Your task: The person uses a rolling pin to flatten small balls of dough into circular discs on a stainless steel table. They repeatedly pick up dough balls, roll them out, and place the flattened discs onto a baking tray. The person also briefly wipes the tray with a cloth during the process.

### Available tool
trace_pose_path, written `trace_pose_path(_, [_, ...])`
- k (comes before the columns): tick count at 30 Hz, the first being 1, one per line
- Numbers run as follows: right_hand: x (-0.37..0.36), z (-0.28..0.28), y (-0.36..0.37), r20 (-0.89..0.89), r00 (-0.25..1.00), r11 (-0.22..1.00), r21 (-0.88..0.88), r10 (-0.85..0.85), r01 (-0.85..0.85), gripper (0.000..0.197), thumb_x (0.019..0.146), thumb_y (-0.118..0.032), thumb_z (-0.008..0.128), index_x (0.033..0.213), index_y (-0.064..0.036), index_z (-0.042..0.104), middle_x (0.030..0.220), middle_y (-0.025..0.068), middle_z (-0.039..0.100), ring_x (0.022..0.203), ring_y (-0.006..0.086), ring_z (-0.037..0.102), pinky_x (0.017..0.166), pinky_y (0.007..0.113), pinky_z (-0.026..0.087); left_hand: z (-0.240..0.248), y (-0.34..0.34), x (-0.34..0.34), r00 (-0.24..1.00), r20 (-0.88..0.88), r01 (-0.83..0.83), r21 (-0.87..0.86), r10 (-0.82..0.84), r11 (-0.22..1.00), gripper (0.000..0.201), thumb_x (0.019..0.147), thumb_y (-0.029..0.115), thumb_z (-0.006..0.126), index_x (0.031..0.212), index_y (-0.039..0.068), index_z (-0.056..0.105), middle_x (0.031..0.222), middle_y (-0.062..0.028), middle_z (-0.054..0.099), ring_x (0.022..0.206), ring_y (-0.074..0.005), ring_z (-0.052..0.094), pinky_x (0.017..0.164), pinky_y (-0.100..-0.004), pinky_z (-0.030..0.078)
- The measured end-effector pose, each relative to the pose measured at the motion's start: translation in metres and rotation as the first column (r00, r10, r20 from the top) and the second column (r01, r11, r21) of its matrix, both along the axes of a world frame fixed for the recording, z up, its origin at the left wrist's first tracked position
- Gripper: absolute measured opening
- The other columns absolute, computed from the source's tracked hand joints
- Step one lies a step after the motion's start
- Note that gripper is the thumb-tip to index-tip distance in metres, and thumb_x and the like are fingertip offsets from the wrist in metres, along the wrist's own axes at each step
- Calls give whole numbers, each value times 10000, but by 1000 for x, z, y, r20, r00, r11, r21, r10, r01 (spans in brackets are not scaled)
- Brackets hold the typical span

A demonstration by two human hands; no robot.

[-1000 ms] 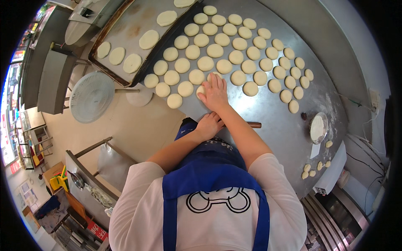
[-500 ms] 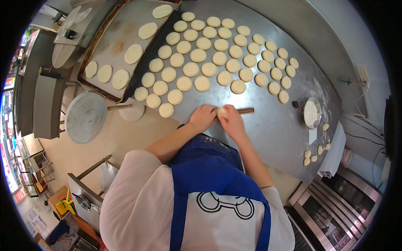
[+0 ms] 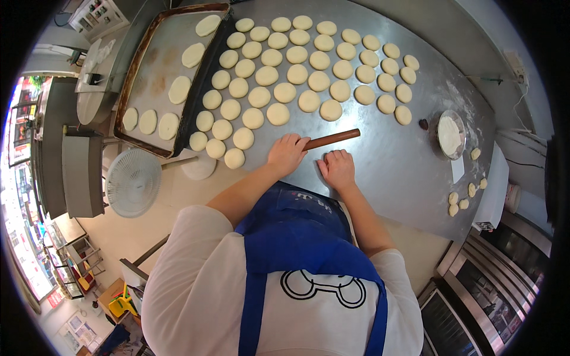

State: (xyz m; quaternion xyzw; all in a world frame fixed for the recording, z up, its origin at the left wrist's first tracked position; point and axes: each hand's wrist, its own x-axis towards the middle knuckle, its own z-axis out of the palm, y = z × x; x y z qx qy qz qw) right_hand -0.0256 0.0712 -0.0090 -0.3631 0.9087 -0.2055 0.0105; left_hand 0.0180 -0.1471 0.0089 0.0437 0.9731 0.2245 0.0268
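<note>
My left hand is closed round the left end of a brown wooden rolling pin, which slants up to the right over the steel table. Just below the pin, my right hand is palm down at the table's near edge, fingers curled and thumb out to the left. Whatever may be under that palm is hidden. Beyond both hands, many round pale dough pieces lie in rows across the table.
A dark-rimmed baking tray at the left holds several flattened dough ovals. On the right stand a bowl of white flour, a small dark lump and several small dough balls. A white fan stands left of the table.
Both hands were together on a pale piece of dough, with the rolling pin lying beyond them. Now they are apart, my left hand holds the pin, and the dough is out of sight.
</note>
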Motion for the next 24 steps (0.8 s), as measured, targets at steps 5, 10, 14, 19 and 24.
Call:
trace_pose_path(5, [-5,19,-8,-123,989,995,44,-85,91,408,847,-393,734,1107,-96,631,1163,142,580,1133,351,515,1071,529,357,0,6,-4,998,-14,-63,52,63,997,443,899,219,700,1326,172,592,1084,-81,601,1030,-299,601,852,-450,507])
trace_pose_path(10, [-23,47,-19,367,899,970,108,-241,216,577,860,-449,717,1273,-76,567,1381,184,467,1332,394,419,1159,599,264,0,8,-4,997,-11,-75,50,76,996,458,888,202,712,1326,160,589,1086,-95,605,1026,-317,599,861,-462,506])
trace_pose_path(14, [-25,40,-21,189,918,933,160,-349,321,649,854,-491,717,1313,-70,534,1441,211,438,1353,399,407,1159,622,244,-4,9,-3,994,-15,-107,72,109,992,470,881,196,723,1328,140,587,1099,-109,606,1032,-331,596,874,-461,506])
trace_pose_path(19, [-27,18,-30,158,903,913,160,-400,376,739,857,-508,718,1403,-77,467,1514,231,372,1404,404,363,1173,643,215,-16,12,-4,985,-38,-163,77,166,984,463,856,178,746,1296,119,613,1082,-112,608,1014,-341,590,865,-467,501])
trace_pose_path(24, [-31,15,-17,106,942,946,-23,-318,322,594,853,-426,735,1335,-123,566,1520,191,385,1418,397,338,1174,614,211,-2,23,-10,997,2,-77,163,77,984,456,857,158,740,1298,119,636,1071,-133,613,1019,-347,594,881,-451,506])
